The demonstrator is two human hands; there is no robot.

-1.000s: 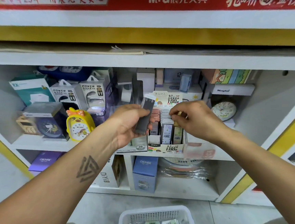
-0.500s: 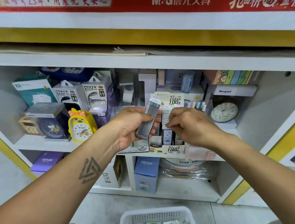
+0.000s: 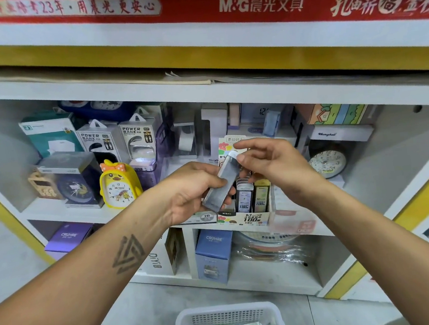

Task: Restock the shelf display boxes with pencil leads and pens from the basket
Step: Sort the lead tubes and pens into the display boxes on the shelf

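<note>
My left hand grips a grey pencil lead case with a white cap, tilted up to the right in front of the shelf. My right hand pinches the case's white top end between thumb and forefinger. Just behind and below the hands stands the cardboard display box marked 0.7 HB, with several lead cases upright in it. At the bottom edge sits the white mesh basket, holding several lead packs and pens.
A yellow duck clock, power bank boxes and a boxed blue clock stand left on the shelf. A round clock stands right. Blue and purple CRUHRE boxes sit on the lower shelf.
My right hand has left the display box and come up to the top of the lead case. My left hand has held the case and tilted it a little more upright.
</note>
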